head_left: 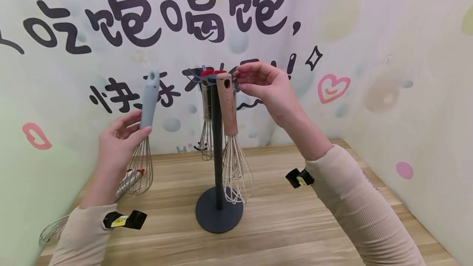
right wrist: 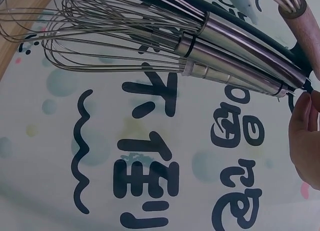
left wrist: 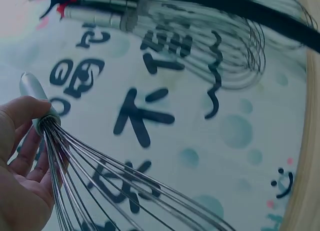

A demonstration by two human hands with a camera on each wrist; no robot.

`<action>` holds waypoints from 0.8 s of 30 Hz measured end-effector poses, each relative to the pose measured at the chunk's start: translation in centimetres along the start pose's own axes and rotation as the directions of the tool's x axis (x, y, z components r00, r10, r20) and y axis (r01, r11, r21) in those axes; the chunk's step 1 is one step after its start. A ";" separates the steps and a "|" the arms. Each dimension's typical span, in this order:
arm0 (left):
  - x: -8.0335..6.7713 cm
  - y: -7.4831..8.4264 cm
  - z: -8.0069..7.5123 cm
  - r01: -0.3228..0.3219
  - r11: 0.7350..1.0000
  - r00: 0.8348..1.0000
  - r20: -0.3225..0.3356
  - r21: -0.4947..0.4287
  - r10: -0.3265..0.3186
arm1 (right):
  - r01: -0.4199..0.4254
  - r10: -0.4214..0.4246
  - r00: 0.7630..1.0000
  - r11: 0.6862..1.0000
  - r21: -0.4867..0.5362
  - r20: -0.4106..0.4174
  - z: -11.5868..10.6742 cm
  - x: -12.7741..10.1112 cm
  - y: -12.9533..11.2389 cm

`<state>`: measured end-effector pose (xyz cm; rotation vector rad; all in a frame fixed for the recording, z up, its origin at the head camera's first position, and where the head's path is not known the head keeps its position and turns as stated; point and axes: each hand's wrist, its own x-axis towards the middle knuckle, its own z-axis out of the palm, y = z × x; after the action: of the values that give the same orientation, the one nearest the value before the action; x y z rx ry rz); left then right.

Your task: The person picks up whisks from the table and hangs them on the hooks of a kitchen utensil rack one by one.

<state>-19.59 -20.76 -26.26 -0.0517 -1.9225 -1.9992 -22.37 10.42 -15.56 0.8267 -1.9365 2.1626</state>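
- Head view showed the left hand curled around a grey-handled whisk, thumb and fingers wrapped where the handle met the wires, handle pointing up, wire loops hanging down above the wooden table.
- Left wrist view showed the same grip from close by: the fingers closed about the base of the handle, the wires fanning out away from the palm.
- The right hand was raised at the top of a dark stand, its fingertips pinched together just beside the top of a wooden-handled whisk; whether they had hold of the handle or of the hook could not be told.
- That wooden-handled whisk hung upright from the stand's top, its wires reaching down close to the round base.
- Metal-handled whisks hung on the far side of the stand; the right wrist view showed them side by side.
- Another whisk lay on the table by the left sleeve, at the wall.
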 end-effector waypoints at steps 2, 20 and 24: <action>-0.3 0.7 0.9 -0.018 1.000 1.000 0.019 0.025 0.018 | 0.002 -0.002 1.000 1.000 0.001 -0.001 -0.1 0.0 0.0; -1.7 2.4 3.7 -0.079 0.995 0.993 0.097 0.055 0.073 | -0.006 0.006 1.000 1.000 0.015 0.005 0.0 0.1 0.3; -1.8 2.4 4.0 -0.085 0.995 0.992 0.100 0.048 0.080 | 0.000 0.000 1.000 1.000 0.017 -0.006 0.1 0.2 0.4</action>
<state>-18.07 -16.49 -24.14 -0.2165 -1.9979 -1.9246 -22.67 10.19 -15.82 0.8223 -1.9181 2.1827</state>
